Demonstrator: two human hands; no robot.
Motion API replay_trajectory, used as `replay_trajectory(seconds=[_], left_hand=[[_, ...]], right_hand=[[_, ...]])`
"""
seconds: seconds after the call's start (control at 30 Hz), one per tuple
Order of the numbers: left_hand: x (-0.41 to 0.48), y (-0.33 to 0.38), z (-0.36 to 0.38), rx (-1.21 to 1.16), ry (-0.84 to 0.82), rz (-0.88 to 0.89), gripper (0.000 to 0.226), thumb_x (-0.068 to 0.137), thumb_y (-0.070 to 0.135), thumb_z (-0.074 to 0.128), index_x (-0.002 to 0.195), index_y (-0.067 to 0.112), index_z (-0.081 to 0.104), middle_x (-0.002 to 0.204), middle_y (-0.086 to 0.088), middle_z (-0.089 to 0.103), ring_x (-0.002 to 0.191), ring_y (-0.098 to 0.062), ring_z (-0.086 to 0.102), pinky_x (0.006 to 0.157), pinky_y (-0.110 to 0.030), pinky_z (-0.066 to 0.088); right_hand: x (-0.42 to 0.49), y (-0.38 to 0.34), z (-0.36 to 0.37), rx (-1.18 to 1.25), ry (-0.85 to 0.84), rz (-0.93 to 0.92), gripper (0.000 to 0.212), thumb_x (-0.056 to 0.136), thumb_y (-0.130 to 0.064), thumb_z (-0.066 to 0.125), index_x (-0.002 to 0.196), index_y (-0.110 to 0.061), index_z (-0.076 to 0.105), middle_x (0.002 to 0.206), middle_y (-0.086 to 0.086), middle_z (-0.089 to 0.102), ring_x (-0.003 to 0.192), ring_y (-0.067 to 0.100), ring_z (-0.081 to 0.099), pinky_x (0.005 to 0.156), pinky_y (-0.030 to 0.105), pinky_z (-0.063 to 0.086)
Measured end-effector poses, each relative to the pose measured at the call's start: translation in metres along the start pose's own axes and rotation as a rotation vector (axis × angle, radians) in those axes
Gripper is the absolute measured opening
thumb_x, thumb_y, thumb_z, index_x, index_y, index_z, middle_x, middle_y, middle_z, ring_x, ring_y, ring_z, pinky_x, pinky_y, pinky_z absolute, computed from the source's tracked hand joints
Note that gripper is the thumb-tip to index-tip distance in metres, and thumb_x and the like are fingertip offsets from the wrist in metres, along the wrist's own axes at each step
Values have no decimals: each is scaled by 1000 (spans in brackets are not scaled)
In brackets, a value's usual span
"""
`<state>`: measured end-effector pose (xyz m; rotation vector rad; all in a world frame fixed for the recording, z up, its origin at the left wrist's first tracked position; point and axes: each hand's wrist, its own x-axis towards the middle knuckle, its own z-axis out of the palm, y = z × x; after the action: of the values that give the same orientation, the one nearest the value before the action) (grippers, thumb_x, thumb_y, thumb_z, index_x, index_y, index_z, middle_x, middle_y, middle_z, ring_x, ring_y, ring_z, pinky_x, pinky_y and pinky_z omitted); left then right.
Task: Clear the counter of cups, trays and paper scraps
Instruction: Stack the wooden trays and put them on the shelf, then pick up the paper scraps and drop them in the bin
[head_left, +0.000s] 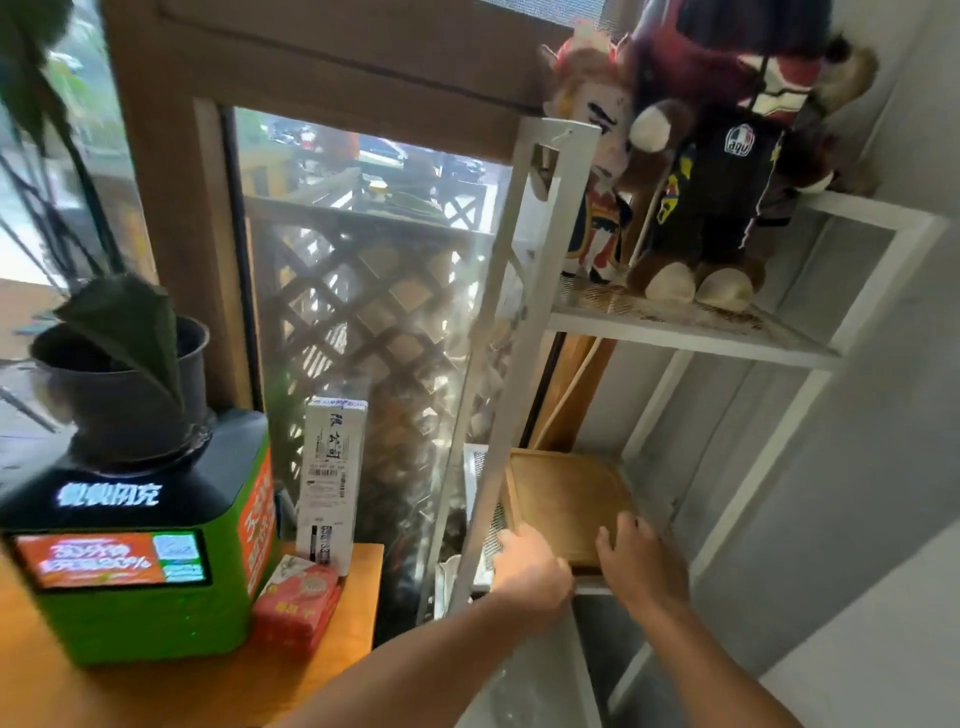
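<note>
A square wooden tray (563, 501) lies flat on the lower mesh shelf of a white metal rack (540, 228). My left hand (527, 564) grips the tray's near left corner, just behind the rack's slanted front post. On the near right edge rests my right hand (641, 558), fingers laid over the rim. Both forearms reach in from the bottom of the view. The tray's near edge is hidden under my hands.
Two plush toys (696, 156) stand on the rack's upper shelf. To the left, a wooden counter (358, 587) carries a green and black box with a screen (130, 561), a potted plant (124, 384), a white carton (330, 478) and a red packet (296, 605). Glass lies behind.
</note>
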<state>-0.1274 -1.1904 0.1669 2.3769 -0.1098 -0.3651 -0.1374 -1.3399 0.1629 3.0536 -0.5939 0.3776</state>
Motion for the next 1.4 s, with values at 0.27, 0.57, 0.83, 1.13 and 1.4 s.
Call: replay_trajectory(seconds=[0.27, 0.57, 0.83, 1.13, 1.4], left_hand=[[-80, -131, -96, 270, -110, 282, 26, 84, 38, 61, 99, 17, 68, 92, -8, 69, 95, -32, 68, 74, -35, 54], [-184, -418, -244, 359, 45, -113, 36, 83, 42, 52, 106, 17, 63, 112, -10, 68, 103, -33, 65, 76, -38, 49], [-292, -588, -354, 328, 183, -496, 28, 86, 41, 50, 98, 18, 60, 107, -8, 65, 97, -31, 63, 78, -39, 54], [-314, -687, -419, 342, 259, -653, 17, 91, 38, 49, 88, 22, 54, 97, -4, 62, 89, -26, 62, 69, -35, 46], [-188, -740, -501, 320, 220, -504, 18, 90, 40, 48, 79, 26, 51, 90, -1, 61, 84, -25, 60, 72, -37, 53]], right_hand=[[-102, -135, -6, 30, -124, -104, 36, 90, -43, 46, 96, -19, 72, 100, 8, 74, 98, 30, 70, 76, 32, 53], [-272, -399, 25, 111, -405, -430, 45, 86, -52, 44, 101, -18, 68, 107, 10, 70, 98, 33, 68, 75, 38, 51], [-380, -580, 16, 198, -567, -747, 35, 91, -47, 45, 97, -20, 67, 103, 5, 69, 93, 30, 65, 72, 38, 52], [-390, -705, 27, 170, -610, -907, 24, 93, -44, 46, 82, -25, 57, 84, 0, 60, 70, 20, 54, 54, 28, 36], [-318, -829, 82, 195, -591, -811, 33, 88, -45, 48, 94, -17, 66, 103, 9, 69, 89, 33, 65, 64, 35, 43]])
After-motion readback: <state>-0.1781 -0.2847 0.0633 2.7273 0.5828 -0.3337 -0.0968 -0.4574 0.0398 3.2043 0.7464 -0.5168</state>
